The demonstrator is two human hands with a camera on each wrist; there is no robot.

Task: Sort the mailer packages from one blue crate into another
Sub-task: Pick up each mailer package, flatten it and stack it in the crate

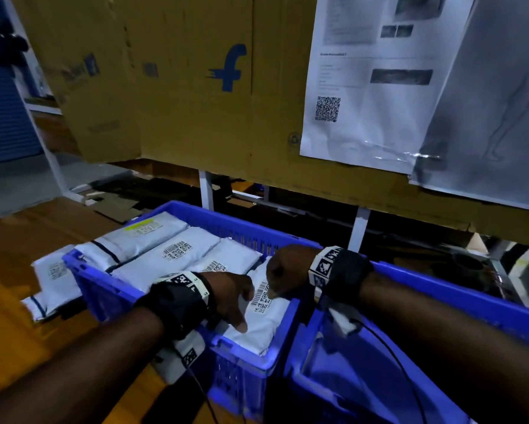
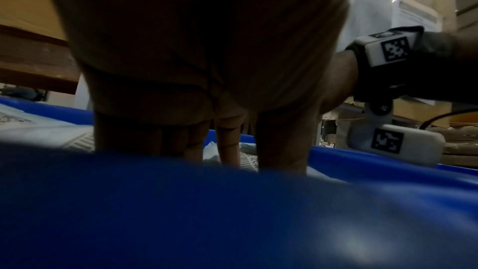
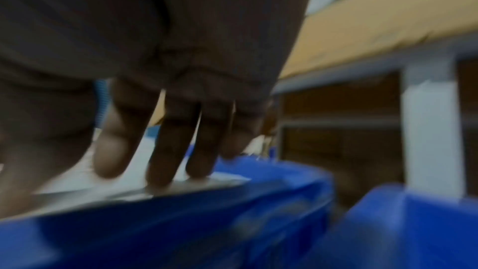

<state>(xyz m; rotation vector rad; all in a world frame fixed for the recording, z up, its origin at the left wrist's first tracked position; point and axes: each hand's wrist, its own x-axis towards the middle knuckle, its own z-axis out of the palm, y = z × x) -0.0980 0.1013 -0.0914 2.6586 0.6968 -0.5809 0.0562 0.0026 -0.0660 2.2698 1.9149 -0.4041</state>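
The left blue crate [image 1: 226, 223] is packed with several white mailer packages bearing barcode labels. Both my hands lie on the nearest mailer [image 1: 266, 321], at the crate's front right corner. My left hand [image 1: 232, 296] presses down on it with spread, straight fingers. My right hand [image 1: 283, 275] touches its far right side beside the label. In the left wrist view the left hand's fingers [image 2: 227, 146] point down behind the crate rim [image 2: 232, 212]. The blurred right wrist view shows my right hand's fingertips [image 3: 160, 179] resting on the mailer's flat edge [image 3: 207, 184]. The right blue crate [image 1: 440, 290] stands alongside, its inside dark.
Two more white mailers [image 1: 52, 280] lie outside the left crate on the brown cardboard surface. A hanging cardboard sheet [image 1: 195, 87] with a blue logo and taped paper notices [image 1: 364, 87] wall off the back. White frame posts [image 1: 359, 228] stand behind the crates.
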